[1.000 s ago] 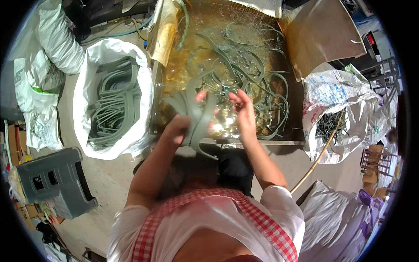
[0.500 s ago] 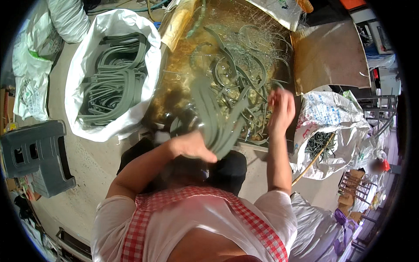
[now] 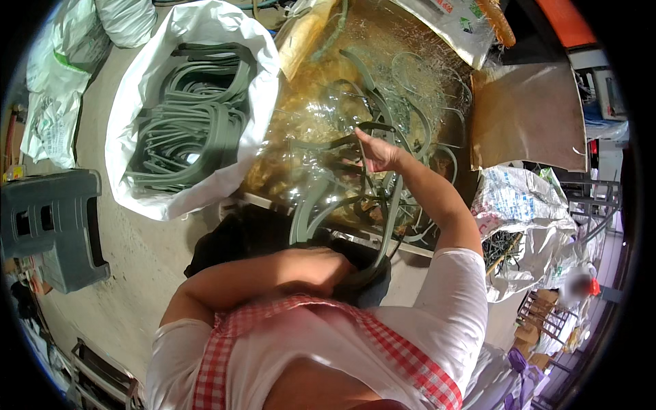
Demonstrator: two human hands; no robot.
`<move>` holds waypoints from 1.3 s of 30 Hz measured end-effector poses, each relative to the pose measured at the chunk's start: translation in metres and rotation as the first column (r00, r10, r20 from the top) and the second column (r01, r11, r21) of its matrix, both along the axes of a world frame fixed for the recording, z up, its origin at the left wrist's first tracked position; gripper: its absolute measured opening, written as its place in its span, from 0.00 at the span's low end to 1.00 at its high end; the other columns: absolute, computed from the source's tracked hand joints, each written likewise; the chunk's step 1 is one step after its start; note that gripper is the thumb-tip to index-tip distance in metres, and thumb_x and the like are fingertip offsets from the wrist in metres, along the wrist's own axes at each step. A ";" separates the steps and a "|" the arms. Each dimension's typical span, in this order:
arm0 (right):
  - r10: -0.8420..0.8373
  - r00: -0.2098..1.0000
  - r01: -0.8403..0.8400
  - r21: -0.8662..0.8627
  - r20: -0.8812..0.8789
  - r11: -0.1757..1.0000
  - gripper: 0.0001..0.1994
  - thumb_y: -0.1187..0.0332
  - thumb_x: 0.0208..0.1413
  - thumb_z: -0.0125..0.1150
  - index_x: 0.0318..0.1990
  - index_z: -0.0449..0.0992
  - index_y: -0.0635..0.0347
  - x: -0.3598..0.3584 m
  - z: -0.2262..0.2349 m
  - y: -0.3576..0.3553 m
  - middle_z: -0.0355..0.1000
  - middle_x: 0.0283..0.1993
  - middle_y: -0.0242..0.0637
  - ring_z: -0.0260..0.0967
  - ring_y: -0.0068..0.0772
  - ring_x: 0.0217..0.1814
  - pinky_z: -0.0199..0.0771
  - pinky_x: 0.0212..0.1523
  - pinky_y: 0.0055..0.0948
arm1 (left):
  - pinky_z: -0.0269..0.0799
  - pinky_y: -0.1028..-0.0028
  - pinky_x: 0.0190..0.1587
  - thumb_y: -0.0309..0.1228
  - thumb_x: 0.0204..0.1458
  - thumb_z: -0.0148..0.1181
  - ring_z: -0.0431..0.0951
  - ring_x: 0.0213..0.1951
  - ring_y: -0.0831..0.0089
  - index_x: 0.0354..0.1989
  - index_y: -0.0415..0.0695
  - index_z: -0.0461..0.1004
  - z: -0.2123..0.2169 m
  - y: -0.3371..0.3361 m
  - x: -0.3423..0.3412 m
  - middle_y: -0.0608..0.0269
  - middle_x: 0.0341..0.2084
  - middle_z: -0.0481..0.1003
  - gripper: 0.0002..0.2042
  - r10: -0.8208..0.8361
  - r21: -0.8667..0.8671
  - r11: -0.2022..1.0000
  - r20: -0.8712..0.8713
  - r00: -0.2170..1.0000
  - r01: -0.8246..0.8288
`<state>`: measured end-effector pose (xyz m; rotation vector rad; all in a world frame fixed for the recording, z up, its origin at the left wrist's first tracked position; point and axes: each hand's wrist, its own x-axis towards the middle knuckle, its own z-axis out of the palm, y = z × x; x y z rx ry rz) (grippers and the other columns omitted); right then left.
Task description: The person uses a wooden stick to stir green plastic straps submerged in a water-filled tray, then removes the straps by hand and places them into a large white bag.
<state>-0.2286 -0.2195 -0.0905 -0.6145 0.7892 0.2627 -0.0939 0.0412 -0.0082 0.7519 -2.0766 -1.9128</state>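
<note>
The right hand (image 3: 378, 154) reaches open-fingered among grey-green rubber loops (image 3: 383, 205) on the bench (image 3: 321, 102). The left hand (image 3: 321, 266), near the body, grips 1 bunch of loops (image 3: 307, 212). 1 white sack (image 3: 191, 116) stands left.

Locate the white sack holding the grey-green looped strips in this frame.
In the head view, the white sack sits upper left, on the person's left, beside the cluttered work surface and right of the grey plastic stool.
</note>
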 end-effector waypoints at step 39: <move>-0.581 0.362 0.916 -0.162 0.729 0.367 0.15 0.66 0.49 0.63 0.41 0.68 0.63 -0.064 0.147 0.075 0.67 0.35 0.34 0.65 0.34 0.41 0.69 0.45 0.38 | 0.69 0.73 0.45 0.31 0.36 0.66 0.76 0.39 0.67 0.42 0.37 0.74 -0.031 -0.091 -0.013 0.57 0.38 0.76 0.21 0.856 0.374 0.517 -0.219 0.469 -0.770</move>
